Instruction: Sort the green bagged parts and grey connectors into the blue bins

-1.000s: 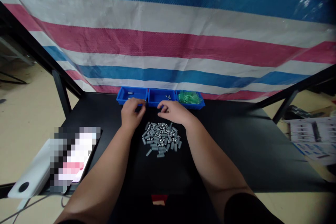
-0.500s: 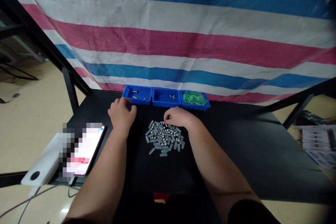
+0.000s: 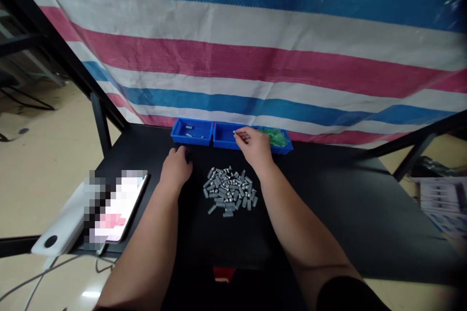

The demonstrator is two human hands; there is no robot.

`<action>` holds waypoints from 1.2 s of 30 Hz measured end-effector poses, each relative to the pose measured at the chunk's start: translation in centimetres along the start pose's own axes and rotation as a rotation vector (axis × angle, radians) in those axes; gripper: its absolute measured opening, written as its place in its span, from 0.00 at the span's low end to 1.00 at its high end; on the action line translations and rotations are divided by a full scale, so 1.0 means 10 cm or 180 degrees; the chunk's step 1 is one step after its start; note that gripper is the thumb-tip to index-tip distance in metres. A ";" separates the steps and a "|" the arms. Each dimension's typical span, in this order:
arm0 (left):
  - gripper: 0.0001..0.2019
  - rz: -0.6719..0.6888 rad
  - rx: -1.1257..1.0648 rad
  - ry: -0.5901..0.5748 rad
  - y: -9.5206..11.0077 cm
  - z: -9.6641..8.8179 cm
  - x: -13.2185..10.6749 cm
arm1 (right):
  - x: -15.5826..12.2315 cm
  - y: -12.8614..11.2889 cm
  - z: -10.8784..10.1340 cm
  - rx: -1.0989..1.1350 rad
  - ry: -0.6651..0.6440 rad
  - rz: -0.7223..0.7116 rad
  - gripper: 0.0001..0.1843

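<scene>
Right hand (image 3: 254,148), fingertips pinched together above the blue tray's (image 3: 193,142) middle compartment, any held piece too small to tell; left hand (image 3: 177,167) loosely curled, just in front of the tray; gray screws (image 3: 229,192) heaped farther in front.

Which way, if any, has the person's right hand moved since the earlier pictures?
Yes: the right hand has moved forward, from just behind the grey pile to over the middle blue bin.
</scene>
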State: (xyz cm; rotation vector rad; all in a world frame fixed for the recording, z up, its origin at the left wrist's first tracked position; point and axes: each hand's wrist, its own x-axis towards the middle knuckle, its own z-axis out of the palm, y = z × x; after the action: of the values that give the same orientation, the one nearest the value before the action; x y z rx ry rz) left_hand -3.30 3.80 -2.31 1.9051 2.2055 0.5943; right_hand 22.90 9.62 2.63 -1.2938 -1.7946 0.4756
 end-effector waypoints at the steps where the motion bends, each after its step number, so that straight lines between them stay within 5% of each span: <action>1: 0.17 0.0022 -0.0013 -0.0055 0.03 -0.03 -0.01 | 0.01 0.02 0.00 -0.0113 -0.0011 0.0093 0.07; 4: 0.16 0.0003 -0.0053 -0.0225 0.13 -0.10 -0.03 | 0.01 0.03 -0.03 -0.0569 -0.0301 0.0315 0.04; 7: 0.12 0.0156 -0.0349 -0.0097 0.21 -0.16 -0.02 | -0.02 -0.02 -0.11 -0.0891 -0.1102 0.0325 0.03; 10: 0.07 0.0707 -0.1013 0.0611 0.27 -0.16 0.05 | -0.06 -0.07 -0.14 -0.1008 -0.2184 0.0371 0.02; 13: 0.06 0.1202 -0.1408 0.1392 0.32 -0.11 0.17 | -0.09 -0.07 -0.10 -0.1102 -0.2636 0.0514 0.07; 15: 0.08 0.1325 -0.1363 0.1503 0.33 -0.05 0.25 | -0.10 -0.08 -0.06 -0.1155 -0.2653 0.0564 0.06; 21: 0.16 0.1200 -0.0598 0.0748 0.26 0.10 0.30 | -0.10 -0.13 -0.06 -0.0900 -0.2406 0.0413 0.05; 26: 0.20 0.1212 -0.0431 0.0594 0.23 0.16 0.27 | -0.03 -0.06 -0.01 0.0044 -0.0514 0.0130 0.09; 28: 0.21 0.1223 -0.0520 0.0601 0.24 0.15 0.27 | -0.01 -0.04 -0.01 -0.0058 -0.0156 0.0211 0.10; 30: 0.19 0.1233 -0.0709 0.0705 0.27 0.10 0.25 | 0.00 -0.03 -0.05 -0.0423 -0.0336 0.0302 0.05; 33: 0.14 0.1419 -0.1002 0.0845 0.32 -0.02 0.19 | -0.04 -0.05 -0.12 -0.0924 -0.1238 0.0309 0.03; 36: 0.11 0.1822 -0.1198 0.0172 0.35 -0.14 0.10 | -0.09 -0.10 -0.13 -0.0977 -0.2121 0.0235 0.01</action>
State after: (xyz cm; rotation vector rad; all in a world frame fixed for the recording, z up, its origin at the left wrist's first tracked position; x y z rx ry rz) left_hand -0.84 4.92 0.48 2.3002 1.4080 1.0635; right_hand 23.42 8.18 3.71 -1.5280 -2.4484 0.7593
